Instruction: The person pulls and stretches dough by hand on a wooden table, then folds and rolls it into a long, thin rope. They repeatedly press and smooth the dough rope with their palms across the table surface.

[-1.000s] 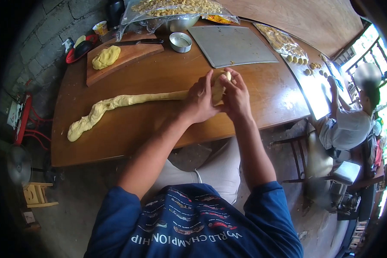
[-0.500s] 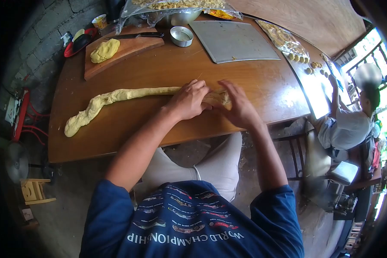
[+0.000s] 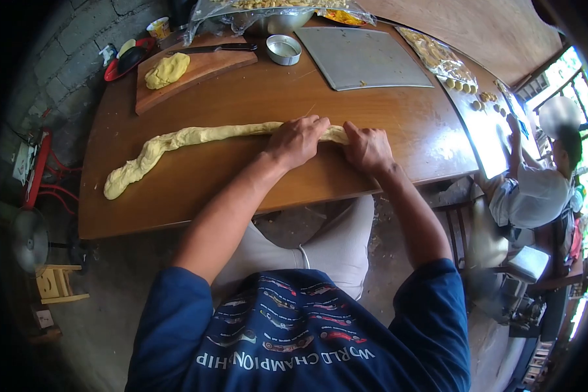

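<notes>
I have the long, pale-yellow dough rope (image 3: 206, 135) across the brown wooden table (image 3: 209, 179), left to centre of frame. Left hand (image 3: 297, 142) and right hand (image 3: 370, 150) clamp its right-hand section, fingers curled together. Judged step: hand-shaping; further working calls for even pressure.
</notes>
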{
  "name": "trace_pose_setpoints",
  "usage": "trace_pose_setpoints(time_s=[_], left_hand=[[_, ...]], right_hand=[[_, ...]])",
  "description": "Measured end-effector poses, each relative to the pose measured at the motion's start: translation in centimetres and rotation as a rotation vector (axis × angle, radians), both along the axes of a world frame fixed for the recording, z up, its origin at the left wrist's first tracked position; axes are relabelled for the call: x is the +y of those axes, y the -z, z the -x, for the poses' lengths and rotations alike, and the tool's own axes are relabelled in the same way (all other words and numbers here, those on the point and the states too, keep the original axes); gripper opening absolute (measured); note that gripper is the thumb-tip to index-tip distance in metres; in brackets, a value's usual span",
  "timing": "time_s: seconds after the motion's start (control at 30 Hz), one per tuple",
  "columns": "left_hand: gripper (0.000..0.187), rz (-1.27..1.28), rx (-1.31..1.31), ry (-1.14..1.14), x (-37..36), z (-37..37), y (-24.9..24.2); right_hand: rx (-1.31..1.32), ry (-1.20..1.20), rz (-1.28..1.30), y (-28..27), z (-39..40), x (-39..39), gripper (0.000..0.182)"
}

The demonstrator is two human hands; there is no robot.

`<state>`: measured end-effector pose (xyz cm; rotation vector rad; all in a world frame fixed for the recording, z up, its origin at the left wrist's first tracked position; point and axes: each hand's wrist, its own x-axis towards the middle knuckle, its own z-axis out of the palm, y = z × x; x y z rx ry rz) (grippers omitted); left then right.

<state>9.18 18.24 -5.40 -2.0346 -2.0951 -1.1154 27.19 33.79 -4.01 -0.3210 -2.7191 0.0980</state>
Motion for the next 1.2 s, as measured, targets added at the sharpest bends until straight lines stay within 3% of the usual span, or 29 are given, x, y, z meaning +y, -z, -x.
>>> trace_pose_setpoints(time_s=[0.07, 0.2, 0.27, 0.33, 0.47, 0.53, 0.67, 0.77, 0.83, 0.87, 0.93, 0.97, 1.0, 1.07, 1.1, 1.13, 1.2], left_hand=[[0.025, 0.048, 0.043, 0.022, 0.2, 0.5, -0.1], [0.028, -0.122, 0.152, 0.052, -2.6, -0.2, -1.8], [0.034, 0.131, -0.140, 0.139, -2.9, 0.5, -1.6], [0.038, 0.136, -0.129, 0.107, -2.4, -0.3, -1.5], [0.029, 0.192, 0.020, 0.004, -1.6, -1.5, -1.6], [0.020, 0.122, 0.002, 0.020, -1.6, -1.6, -1.2], [0.016, 0.114, 0.040, 0.010, -0.9, -1.1, -0.9], [0.024, 0.042, 0.094, 0.001, -1.0, -1.1, -0.4], [0.044, 0.030, 0.156, 0.012, -1.5, -1.2, -0.5], [0.044, 0.024, 0.154, 0.005, -2.2, -1.5, -0.3], [0.068, -0.045, 0.294, -0.008, -4.4, -2.6, -0.3], [0.084, 0.176, 0.320, 0.018, -5.6, -2.9, -0.5], [0.084, 0.182, 0.318, 0.017, -5.9, -2.9, -0.9], [0.085, 0.159, 0.252, 0.058, -6.1, -3.3, -0.8], [0.071, 0.033, 0.215, 0.077, -5.6, -2.9, -0.5], [0.071, 0.034, 0.211, 0.083, -5.2, -2.1, -1.1], [0.053, 0.288, -0.410, 0.309, -5.0, 0.2, -3.3]], right_hand=[[-0.214, 0.122, 0.039, -1.1, -0.1, -0.3, 0.024], [-0.074, -0.092, 0.083, -3.4, -2.7, -1.6, 0.028], [-0.022, -0.025, 0.199, -3.6, -4.1, -2.4, 0.035], [0.028, 0.061, 0.144, -3.2, -3.6, -3.1, 0.031], [-0.002, -0.140, 0.255, -1.7, -2.7, -2.8, 0.026], [0.022, 0.030, 0.277, -1.4, -2.8, -4.3, 0.019], [0.001, 0.049, 0.252, -0.7, -2.2, -2.7, 0.018], [-0.161, 0.108, 0.160, -1.9, -1.9, -2.1, 0.023], [-0.139, 0.076, 0.068, -1.7, -2.4, -2.2, 0.023], [-0.114, 0.041, -0.022, -1.6, -2.5, -2.3, 0.026], [-0.001, 0.011, -0.049, -1.2, -3.2, -3.6, 0.032], [0.109, -0.011, -0.064, -0.8, -3.4, -4.4, 0.039], [0.108, -0.012, -0.058, -0.9, -3.3, -5.0, 0.039], [-0.092, 0.095, -0.043, -1.6, -3.5, -6.1, 0.052], [-0.148, 0.171, 0.037, -2.1, -2.2, -5.9, 0.050], [-0.152, 0.176, 0.039, -2.9, -0.2, -5.8, 0.050], [-0.094, 0.263, 0.312, -4.2, 4.0, -5.4, 0.049]])
